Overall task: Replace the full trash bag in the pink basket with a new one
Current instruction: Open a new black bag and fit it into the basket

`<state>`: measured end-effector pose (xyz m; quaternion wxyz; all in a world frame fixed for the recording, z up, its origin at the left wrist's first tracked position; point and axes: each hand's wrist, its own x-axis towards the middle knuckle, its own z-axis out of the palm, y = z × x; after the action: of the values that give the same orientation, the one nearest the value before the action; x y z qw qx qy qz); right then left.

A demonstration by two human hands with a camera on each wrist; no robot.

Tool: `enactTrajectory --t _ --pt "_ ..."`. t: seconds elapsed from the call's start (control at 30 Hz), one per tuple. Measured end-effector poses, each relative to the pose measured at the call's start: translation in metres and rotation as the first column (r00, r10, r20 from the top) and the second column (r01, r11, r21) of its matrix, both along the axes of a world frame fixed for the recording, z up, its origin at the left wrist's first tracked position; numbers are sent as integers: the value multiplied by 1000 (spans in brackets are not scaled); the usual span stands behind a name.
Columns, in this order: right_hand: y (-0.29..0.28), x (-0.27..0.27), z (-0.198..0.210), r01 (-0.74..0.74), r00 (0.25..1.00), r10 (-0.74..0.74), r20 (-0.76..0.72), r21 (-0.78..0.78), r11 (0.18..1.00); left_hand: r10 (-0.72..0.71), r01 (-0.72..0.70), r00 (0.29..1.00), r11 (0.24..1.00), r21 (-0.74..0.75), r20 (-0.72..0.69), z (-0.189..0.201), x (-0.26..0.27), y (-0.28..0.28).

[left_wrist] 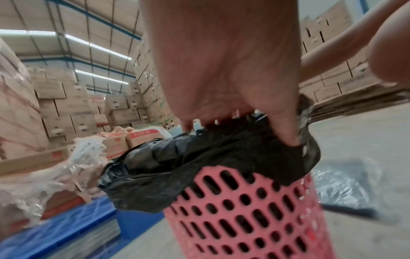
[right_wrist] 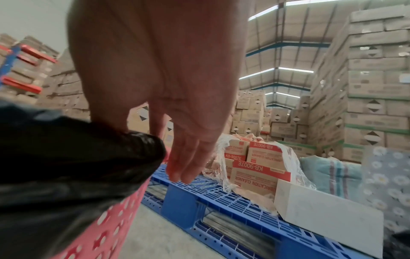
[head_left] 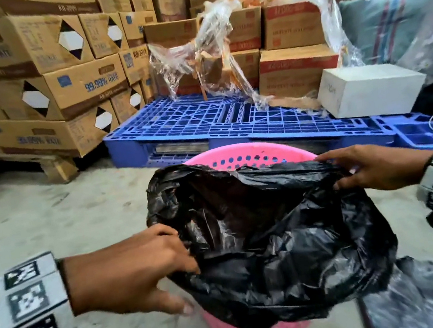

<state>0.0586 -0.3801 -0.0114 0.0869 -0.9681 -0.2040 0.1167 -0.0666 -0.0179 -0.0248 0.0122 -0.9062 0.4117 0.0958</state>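
A pink perforated basket [head_left: 250,150] [left_wrist: 244,220] [right_wrist: 106,227] stands on the concrete floor. A black trash bag [head_left: 266,230] [left_wrist: 177,168] [right_wrist: 66,166] hangs open over its mouth, with its skirt draped down the near side. The far rim of the basket is bare. My left hand [head_left: 188,277] [left_wrist: 239,113] grips the bag's left edge, fingers hooked inside and thumb outside. My right hand [head_left: 331,173] [right_wrist: 155,140] holds the right edge, with the thumb tucked into the bag and the fingers stretched over it. What is inside the basket is hidden.
A grey-black plastic bag [head_left: 432,296] [left_wrist: 346,189] lies on the floor at the near right. Just behind the basket is a blue pallet [head_left: 231,121] bearing a white box [head_left: 369,92], red-printed cartons and loose clear wrap [head_left: 205,51]. Stacked cartons [head_left: 40,93] rise on the left.
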Motion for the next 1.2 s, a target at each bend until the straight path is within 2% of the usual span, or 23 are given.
enactTrajectory --t 0.07,0.13,0.2,0.27,0.33,0.37,0.43,0.47,0.57,0.7,0.83,0.93,1.03,1.1,1.17,1.2 --pt "1 -10 -2 -32 999 34 41 -38 999 -29 27 999 998 56 45 -4 15 6" --pt "0 -20 -6 -56 997 58 59 -38 998 -92 62 980 983 171 174 -7 39 20" --pt "1 -34 -12 -39 997 42 61 -46 998 -101 22 962 955 297 254 -1 64 32" --pt "5 -48 -20 16 997 -11 81 -63 998 -75 -25 956 943 333 284 6 84 36" --pt "6 -57 -24 20 991 -18 134 -20 1000 38 -98 971 963 250 236 17 85 28" --pt "5 -59 -23 -26 984 23 175 13 1000 88 -115 977 985 131 194 23 79 18" --pt "-2 -57 -17 -154 966 151 211 -5 988 138 -136 990 988 -79 25 30 58 -8" --pt "-7 -53 -15 -202 957 202 208 -24 979 139 -146 988 983 -107 -70 31 45 -21" --pt "-13 -46 -8 -252 954 265 142 -101 962 117 -117 973 993 12 -200 19 21 -63" --pt "-16 -49 -9 -326 932 350 99 -196 925 119 -93 946 991 99 -301 -3 25 -85" --pt "-17 -56 -14 -361 900 395 183 -193 912 108 -56 969 971 232 -221 -11 35 -78" --pt "0 -69 -18 -410 857 446 257 -185 893 57 -11 989 946 323 -134 -8 48 -44" --pt "27 -92 -26 -465 847 458 268 -42 884 -39 8 998 859 513 50 -4 72 -4" --pt "47 -103 -26 -507 844 486 226 44 861 -83 -32 981 818 574 173 5 85 12" --pt "61 -105 -22 -532 841 515 167 72 844 6 -123 981 797 592 195 16 89 17" --pt "63 -102 -19 -539 836 523 167 62 840 74 -162 982 809 565 176 21 87 15"
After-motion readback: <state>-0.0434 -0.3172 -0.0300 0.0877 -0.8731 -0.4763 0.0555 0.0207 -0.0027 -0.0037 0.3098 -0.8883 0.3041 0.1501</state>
